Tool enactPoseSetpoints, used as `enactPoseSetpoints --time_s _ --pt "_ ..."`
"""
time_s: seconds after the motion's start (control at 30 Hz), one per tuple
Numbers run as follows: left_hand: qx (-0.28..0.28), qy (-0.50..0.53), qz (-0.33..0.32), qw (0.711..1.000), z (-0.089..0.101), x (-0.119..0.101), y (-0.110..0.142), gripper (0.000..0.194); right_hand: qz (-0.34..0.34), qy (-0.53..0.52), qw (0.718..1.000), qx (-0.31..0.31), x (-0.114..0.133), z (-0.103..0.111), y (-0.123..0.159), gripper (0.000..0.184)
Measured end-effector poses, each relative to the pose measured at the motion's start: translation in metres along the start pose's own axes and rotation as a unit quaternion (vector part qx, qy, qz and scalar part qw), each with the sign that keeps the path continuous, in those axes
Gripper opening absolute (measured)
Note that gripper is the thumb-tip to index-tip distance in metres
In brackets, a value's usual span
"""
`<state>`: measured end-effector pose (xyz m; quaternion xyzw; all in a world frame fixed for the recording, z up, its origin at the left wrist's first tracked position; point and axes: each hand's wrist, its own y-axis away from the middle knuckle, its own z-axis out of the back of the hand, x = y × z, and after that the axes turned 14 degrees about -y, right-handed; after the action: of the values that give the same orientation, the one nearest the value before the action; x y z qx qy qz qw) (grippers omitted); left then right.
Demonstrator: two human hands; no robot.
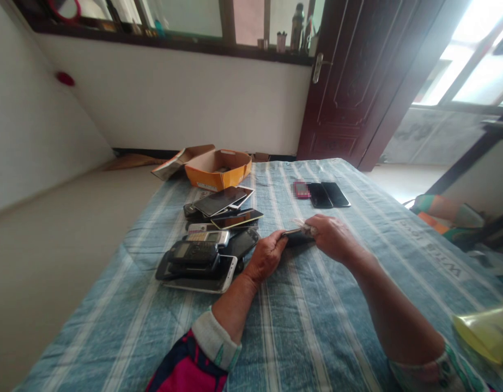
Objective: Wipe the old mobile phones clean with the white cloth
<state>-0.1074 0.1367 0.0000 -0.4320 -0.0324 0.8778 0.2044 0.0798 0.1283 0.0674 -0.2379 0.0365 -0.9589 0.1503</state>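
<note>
My left hand [269,253] grips one end of a dark mobile phone [292,232], held a little above the striped cloth. At its other end, my right hand [328,235] pinches a crumpled whitish cloth or tissue [307,226] against the phone. To the left of my left hand lies a heap of old phones: a black keypad phone [194,255], a silver keypad phone [208,237], a white-edged smartphone [224,275] and several others. Beyond my right hand, two black phones [335,194] lie side by side next to a small pink device [302,189].
An orange cardboard box [222,177] with its lid [181,160] tilted beside it stands at the far left edge of the bed or table covered in blue striped cloth [316,326]. A yellow translucent item [486,335] lies at the right. A brown door [349,81] stands behind.
</note>
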Motion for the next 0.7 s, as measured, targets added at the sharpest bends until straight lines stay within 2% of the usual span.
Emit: enactPoseSetpoints --time_s 0.13,0.4,0.7 --pt "-0.004 -0.007 -0.003 1.0 0.0 0.0 -0.001 0.033 0.001 0.015 1.0 -0.014 0.006 -0.007 -0.001 0.019" --pt "-0.033 -0.048 -0.009 0.998 -0.003 0.005 -0.001 0.03 0.053 0.022 0.998 -0.001 0.033 -0.023 -0.002 0.022" --pt "-0.009 -0.013 -0.017 1.0 -0.001 0.004 -0.001 0.033 0.015 0.015 1.0 -0.002 0.012 -0.012 -0.001 0.02"
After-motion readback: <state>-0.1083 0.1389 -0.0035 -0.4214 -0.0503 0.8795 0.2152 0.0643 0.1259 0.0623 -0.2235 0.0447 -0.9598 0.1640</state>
